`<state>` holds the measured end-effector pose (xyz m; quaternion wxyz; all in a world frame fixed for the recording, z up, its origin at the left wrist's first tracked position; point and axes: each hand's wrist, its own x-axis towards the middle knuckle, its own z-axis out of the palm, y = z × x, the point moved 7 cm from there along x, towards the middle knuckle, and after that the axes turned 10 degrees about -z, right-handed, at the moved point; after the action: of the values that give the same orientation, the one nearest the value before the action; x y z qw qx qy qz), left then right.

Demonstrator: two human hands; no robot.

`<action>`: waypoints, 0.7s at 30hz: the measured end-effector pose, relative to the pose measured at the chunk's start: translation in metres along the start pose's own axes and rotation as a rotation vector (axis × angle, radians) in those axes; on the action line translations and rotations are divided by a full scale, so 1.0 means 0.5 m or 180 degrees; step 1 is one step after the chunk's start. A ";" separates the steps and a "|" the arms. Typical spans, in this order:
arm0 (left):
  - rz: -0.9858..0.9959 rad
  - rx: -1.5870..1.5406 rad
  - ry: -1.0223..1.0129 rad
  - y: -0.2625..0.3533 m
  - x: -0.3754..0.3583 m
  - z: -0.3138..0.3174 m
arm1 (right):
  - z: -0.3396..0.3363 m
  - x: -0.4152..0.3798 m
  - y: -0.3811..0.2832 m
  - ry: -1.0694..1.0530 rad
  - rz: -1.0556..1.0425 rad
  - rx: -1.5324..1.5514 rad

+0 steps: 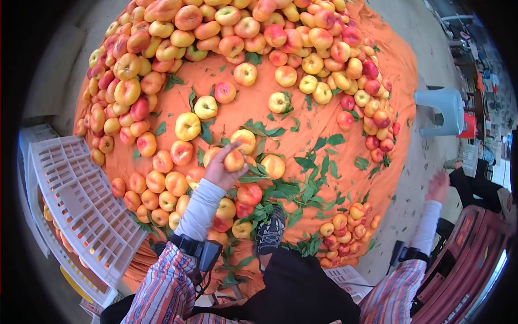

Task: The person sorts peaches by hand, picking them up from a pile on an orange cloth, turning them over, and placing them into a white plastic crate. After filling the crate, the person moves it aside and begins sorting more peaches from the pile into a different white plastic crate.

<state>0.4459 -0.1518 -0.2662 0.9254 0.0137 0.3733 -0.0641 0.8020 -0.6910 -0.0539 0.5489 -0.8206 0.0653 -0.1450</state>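
My left hand (224, 168) has its fingers round a yellow-red peach (234, 160) above the orange cloth (216, 75). Just beyond it rests another peach (243, 141), and one more (273, 166) sits to its right. Cut leaves (283, 189) are scattered beside and below the hand. Out at the right, away from the fruit, my right hand (438, 187) is raised over the floor with its fingers extended and nothing visible in it.
Peaches (189, 18) are heaped along the cloth's far edge and sides. A white slatted crate (86, 200) stands at left. At right are a light blue stool (442, 108), dark red crates (458, 259) and part of another person (475, 189). My shoe (271, 229) is on the cloth.
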 end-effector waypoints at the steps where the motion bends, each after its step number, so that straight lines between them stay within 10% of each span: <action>1: 0.0014 0.0029 0.0054 -0.001 0.007 0.005 | 0.156 -0.079 -0.032 -0.0707 -0.0055 -0.0388; 3: 0.0014 0.0091 0.0200 -0.010 0.014 0.007 | 0.437 -0.204 -0.015 -0.2276 -0.0446 -0.0479; 4: 0.0025 0.0105 0.0249 -0.009 0.013 0.012 | 0.572 -0.299 -0.071 -0.2601 -0.2419 -0.1466; 5: 0.0071 0.0132 0.0163 -0.007 0.009 0.020 | 0.667 -0.361 -0.099 -0.2911 -0.2847 -0.1825; 8: 0.0269 0.0188 0.0076 0.017 -0.004 0.049 | 0.864 -0.430 -0.118 -0.2781 -0.3655 -0.2397; 14: 0.0611 0.0900 -0.0127 0.042 0.041 0.090 | 0.967 -0.435 -0.102 -0.3394 -0.3315 -0.3444; 21: 0.0201 0.1144 -0.0655 0.060 0.105 0.149 | 0.931 -0.559 -0.115 -0.4161 -0.0770 -0.0216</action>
<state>0.5386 -0.1333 -0.2497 0.9429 0.1836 0.2587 -0.1016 0.6777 -0.1835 -0.2128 0.4293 -0.7580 -0.3690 0.3240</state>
